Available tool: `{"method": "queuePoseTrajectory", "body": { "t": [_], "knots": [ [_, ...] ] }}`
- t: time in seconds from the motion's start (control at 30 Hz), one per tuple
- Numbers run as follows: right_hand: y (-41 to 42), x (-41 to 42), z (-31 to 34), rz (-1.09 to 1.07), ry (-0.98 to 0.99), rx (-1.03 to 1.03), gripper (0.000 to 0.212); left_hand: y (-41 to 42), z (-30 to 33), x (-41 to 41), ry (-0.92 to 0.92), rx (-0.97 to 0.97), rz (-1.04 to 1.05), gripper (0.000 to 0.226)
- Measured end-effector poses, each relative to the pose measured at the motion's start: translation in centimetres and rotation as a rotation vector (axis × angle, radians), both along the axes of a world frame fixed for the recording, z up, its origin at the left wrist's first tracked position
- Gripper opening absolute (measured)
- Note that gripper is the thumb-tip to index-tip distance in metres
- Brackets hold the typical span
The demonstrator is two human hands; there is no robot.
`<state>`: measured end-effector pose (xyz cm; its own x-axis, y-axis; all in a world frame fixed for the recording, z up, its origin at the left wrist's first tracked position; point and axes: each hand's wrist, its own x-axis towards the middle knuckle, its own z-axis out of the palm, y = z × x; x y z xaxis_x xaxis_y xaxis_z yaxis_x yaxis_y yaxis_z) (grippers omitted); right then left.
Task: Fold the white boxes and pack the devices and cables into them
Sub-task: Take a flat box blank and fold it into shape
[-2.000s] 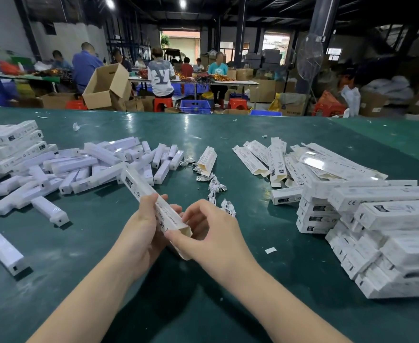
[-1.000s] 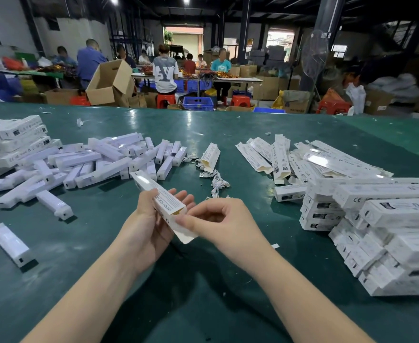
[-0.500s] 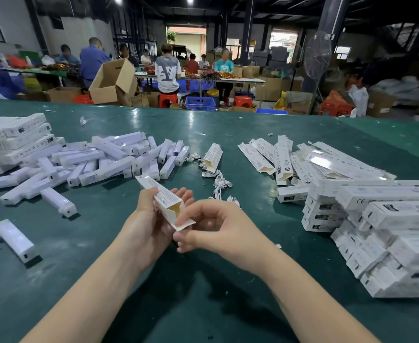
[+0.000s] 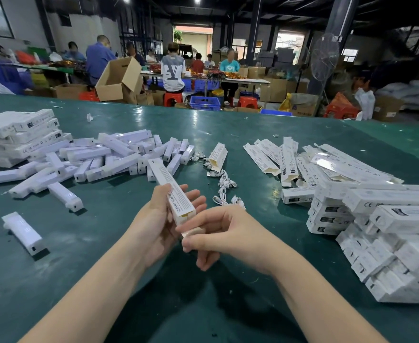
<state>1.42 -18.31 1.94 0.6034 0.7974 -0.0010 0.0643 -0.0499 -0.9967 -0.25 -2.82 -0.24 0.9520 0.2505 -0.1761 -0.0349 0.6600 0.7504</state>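
My left hand (image 4: pixel 151 226) holds a long white box (image 4: pixel 171 191) above the green table (image 4: pixel 104 243), thumb on its top face and fingers under it. The box points away and to the left, its near end open. My right hand (image 4: pixel 228 236) is at that near end and pinches the end flap (image 4: pixel 193 231) between thumb and forefinger. White devices (image 4: pixel 114 157) lie heaped at the left. Coiled white cables (image 4: pixel 224 186) lie just beyond my hands. Flat unfolded boxes (image 4: pixel 287 159) are spread at the right.
Packed white boxes (image 4: pixel 389 231) are piled at the right, more are stacked (image 4: pixel 17 134) at the far left. Two single devices (image 4: pixel 22 230) (image 4: pixel 65 196) lie at the near left. Beyond the table people work at benches among cardboard cartons (image 4: pixel 119 80).
The box has been turned in my left hand and its near end brought closer. My right hand has moved from the box's side to the end flap and bent it.
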Motion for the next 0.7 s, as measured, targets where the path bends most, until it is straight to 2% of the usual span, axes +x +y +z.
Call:
{"method": "queuePoseTrajectory", "body": {
  "t": [0.23, 0.4, 0.53, 0.7],
  "knots": [
    [0.5, -0.1, -0.2, -0.012, 0.061, 0.169, 0.009, 0.0, 0.4, -0.2, -0.015, 0.012, -0.014, 0.037],
    [1.2, -0.3, -0.8, -0.229, 0.022, 0.300, 0.005, -0.1, 0.8, -0.5, -0.037, -0.002, 0.038, 0.034],
    [1.4, -0.1, -1.0, -0.239, 0.199, 0.316, 0.035, -0.3, 0.6, -0.6, -0.061, 0.054, 0.023, 0.032],
    [1.2, 0.2, -0.8, -0.193, 0.330, 0.297, 0.037, -0.6, 0.4, -0.4, -0.073, 0.093, 0.032, 0.029]
  ]
}}
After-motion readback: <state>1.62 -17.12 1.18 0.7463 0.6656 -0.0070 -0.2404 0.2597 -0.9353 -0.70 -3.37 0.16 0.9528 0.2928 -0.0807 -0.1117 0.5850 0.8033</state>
